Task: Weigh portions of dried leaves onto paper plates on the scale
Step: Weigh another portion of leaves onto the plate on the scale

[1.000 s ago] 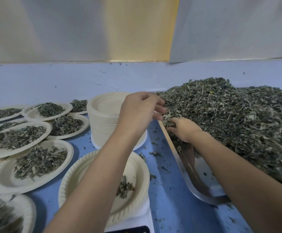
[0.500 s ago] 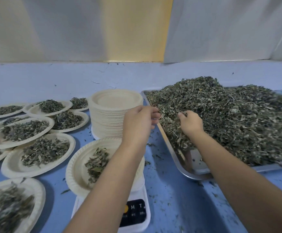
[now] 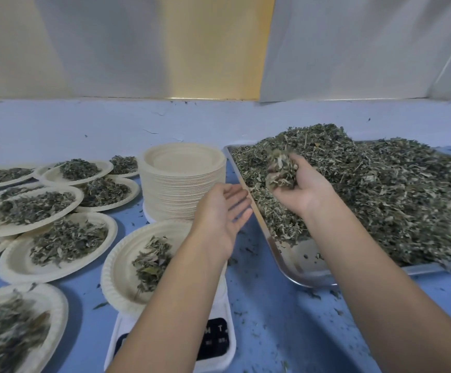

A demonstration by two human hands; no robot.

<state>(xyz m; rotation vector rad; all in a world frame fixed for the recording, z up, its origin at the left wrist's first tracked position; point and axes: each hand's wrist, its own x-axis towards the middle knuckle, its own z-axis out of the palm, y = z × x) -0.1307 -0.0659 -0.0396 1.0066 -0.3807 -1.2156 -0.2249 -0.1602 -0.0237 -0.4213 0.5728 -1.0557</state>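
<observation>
Right hand (image 3: 303,192) is up over the left part of the tray (image 3: 283,262), palm up, fingers curled round a clump (image 3: 282,170) of dried leaves, clear of the heap (image 3: 380,197). Left hand (image 3: 219,214) is flat and spread, fingers straight, holding nothing, between the stack (image 3: 184,184) and the tray rim, over the far rim of the plate (image 3: 111,270). That plate sits on the scale (image 3: 219,343) with only a small pile in its middle. It looks thinner than the filled plates (image 3: 57,243) to the left, so I judge this portion short. To do it well, carry the clump across low with the spare hand cupped beneath, since crumbs already litter the table (image 3: 286,332). Drop it over the plate's middle, not the rim, so nothing slides off, and near the target let go a pinch at a time. One snag: the left forearm (image 3: 170,305) covers most of the scale's face and would need to swing aside for a reading. As for writing, there are just the letters M and T on the scale's dark panel. The marks beneath are too blurred to read, and I see no digits and no brand.
</observation>
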